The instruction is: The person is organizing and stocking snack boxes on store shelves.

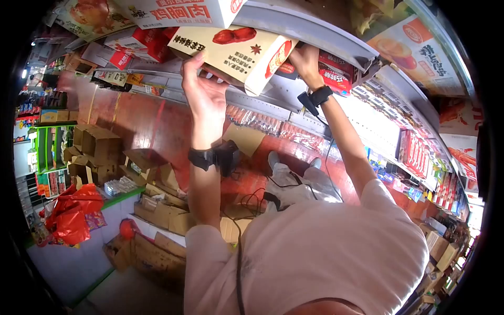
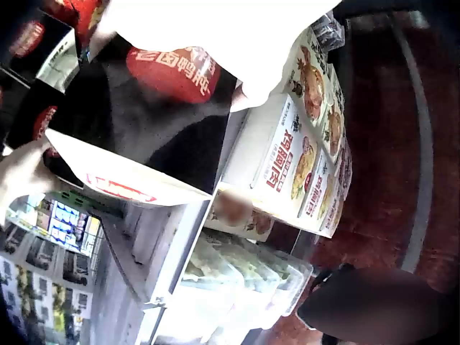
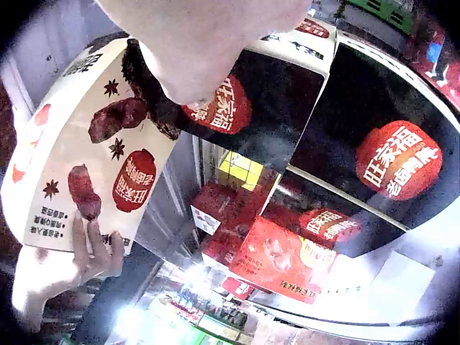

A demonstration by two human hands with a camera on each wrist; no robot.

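Both hands hold a cream-and-black cardboard snack box point(image 1: 231, 50) tilted at the shelf front. Printed meat pieces and star anise decorate its cream face point(image 3: 57, 172); a red logo marks the black face point(image 2: 162, 140). My left hand point(image 1: 203, 100) grips one end from below, thumb up on the edge; in the right wrist view the left hand's fingers point(image 3: 100, 255) lie along the cream face. At the opposite end is my right hand point(image 1: 306, 62), its fingers partly hidden behind the box. In the right wrist view the right hand point(image 3: 194, 47) overlaps the black face.
Similar black boxes point(image 3: 388, 129) stand on the shelf beside red boxes point(image 3: 280, 255). A white-and-red box point(image 1: 184, 13) sits above. White boxes point(image 2: 284, 154) are stacked nearby. Brown cartons point(image 1: 97, 147) and a red bag point(image 1: 79, 210) lie behind at left. Cables point(image 1: 252, 202) hang near the legs.
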